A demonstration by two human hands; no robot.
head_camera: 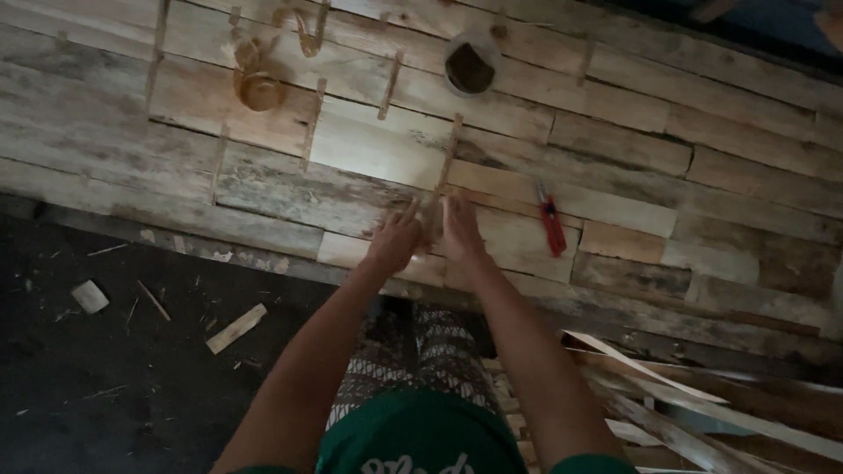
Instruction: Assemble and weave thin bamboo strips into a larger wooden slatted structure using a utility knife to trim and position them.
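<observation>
My left hand [394, 240] and my right hand [459, 230] reach forward side by side over a wall of rough wooden planks [369, 149]. Both hands are blurred and close together around the lower end of a thin wooden strip [446, 162] that runs up the planks. Whether the fingers grip the strip cannot be told. A red-handled tool [552, 224] lies on the planks just right of my right hand. Several similar thin strips [313, 121] stand at intervals across the planks.
A round dark-filled container [470, 67] sits at the top centre. A tan curved object [256, 79] is at the upper left. Wood scraps [235, 328] and a small pale block [89, 296] lie on the dark floor at left. Long splintered slats [676, 404] pile up at lower right.
</observation>
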